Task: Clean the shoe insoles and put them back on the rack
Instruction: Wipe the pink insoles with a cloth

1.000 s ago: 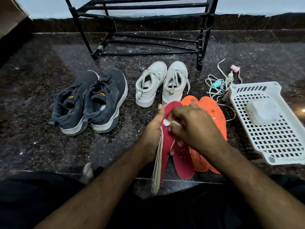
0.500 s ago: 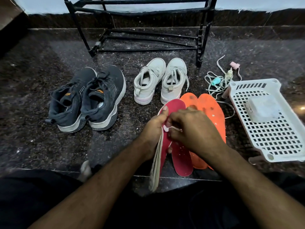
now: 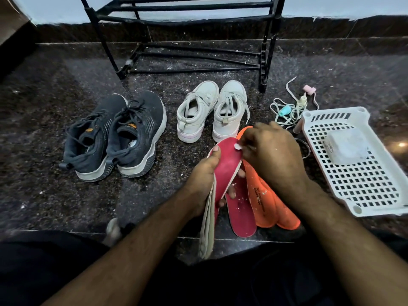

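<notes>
My left hand [image 3: 204, 180] grips a red insole [image 3: 226, 160] on edge, its pale underside facing left. My right hand [image 3: 272, 153] pinches a small white piece [image 3: 238, 146] against the insole's upper end. A second red insole [image 3: 241, 212] lies flat on the floor below, with two orange insoles [image 3: 268, 206] beside it on the right. The black metal shoe rack [image 3: 187, 40] stands at the back against the wall.
Dark sneakers [image 3: 114, 133] sit on the left, white sneakers [image 3: 212, 111] in the middle. A white perforated plastic tray [image 3: 362, 191] with a pale block [image 3: 346, 149] lies at right. Loose laces and clips [image 3: 289, 109] lie behind it. White flecks dot the dark stone floor.
My right hand has moved up along the red insole toward its top end, still pinching the white piece. The left hand keeps its hold.
</notes>
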A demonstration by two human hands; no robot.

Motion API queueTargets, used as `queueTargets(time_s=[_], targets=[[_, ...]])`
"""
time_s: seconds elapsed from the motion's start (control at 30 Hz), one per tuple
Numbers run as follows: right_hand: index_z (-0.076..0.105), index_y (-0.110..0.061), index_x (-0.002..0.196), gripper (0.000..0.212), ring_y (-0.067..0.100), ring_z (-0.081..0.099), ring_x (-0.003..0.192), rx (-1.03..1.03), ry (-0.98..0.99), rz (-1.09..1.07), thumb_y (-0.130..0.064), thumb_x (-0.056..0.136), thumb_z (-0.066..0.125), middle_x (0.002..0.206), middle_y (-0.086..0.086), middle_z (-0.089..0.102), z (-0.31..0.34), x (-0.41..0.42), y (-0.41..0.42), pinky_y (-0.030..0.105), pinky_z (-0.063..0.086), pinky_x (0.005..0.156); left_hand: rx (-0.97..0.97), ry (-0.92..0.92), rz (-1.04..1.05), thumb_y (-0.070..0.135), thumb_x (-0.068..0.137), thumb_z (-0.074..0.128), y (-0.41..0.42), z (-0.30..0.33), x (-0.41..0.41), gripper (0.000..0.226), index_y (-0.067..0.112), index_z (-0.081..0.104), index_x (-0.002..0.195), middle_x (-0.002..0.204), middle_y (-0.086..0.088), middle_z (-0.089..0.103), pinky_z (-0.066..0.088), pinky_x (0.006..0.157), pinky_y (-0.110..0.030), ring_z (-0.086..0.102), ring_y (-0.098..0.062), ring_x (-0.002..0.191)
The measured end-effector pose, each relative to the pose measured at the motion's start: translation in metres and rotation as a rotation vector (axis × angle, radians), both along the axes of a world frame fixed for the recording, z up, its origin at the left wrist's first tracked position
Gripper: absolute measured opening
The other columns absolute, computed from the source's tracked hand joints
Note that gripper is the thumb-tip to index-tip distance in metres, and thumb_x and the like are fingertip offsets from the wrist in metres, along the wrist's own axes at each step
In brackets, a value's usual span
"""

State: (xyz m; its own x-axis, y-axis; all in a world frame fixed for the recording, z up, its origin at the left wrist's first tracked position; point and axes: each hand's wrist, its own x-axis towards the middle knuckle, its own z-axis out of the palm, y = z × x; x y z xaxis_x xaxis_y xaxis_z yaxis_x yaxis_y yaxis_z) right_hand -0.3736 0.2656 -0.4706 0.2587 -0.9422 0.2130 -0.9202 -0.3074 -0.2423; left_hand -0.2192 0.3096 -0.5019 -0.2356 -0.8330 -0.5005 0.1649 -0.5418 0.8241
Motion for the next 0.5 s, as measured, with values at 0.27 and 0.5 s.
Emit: queueTargets(time_s=[0.27,0.5], targets=[[0.063,-0.025,0.086,0.009,0.024,0.055,0.084,0.034,-0.114,0.152,-0.028,0.078,0.064,0.084,-0.003,0.066,-0.013,0.016,0.014,0.039,0.046,0.072,0.088,0.061,-0.065,0.065,0.1,0.02,-0.001,0.002,-0.003,0.074,0.01,0.065,0.082,0.05,-0.009,0.057,0.033,0.031,-0.018,0.049,-0.017,0.032],[0.065,-0.024,0.092,0.008,0.017,0.052,0.084,-0.037,-0.321,0.117,-0.024,0.084,0.066,0.086,-0.007,0.062,0.004,0.004,0.008,0.031,0.037,0.073,0.109,0.14,-0.049,0.069,0.099,0.019,-0.002,0.0,0.008,0.079,0.007,0.066,0.105,0.083,-0.013,0.069,0.042,0.033,-0.022,0.06,-0.021,0.045]])
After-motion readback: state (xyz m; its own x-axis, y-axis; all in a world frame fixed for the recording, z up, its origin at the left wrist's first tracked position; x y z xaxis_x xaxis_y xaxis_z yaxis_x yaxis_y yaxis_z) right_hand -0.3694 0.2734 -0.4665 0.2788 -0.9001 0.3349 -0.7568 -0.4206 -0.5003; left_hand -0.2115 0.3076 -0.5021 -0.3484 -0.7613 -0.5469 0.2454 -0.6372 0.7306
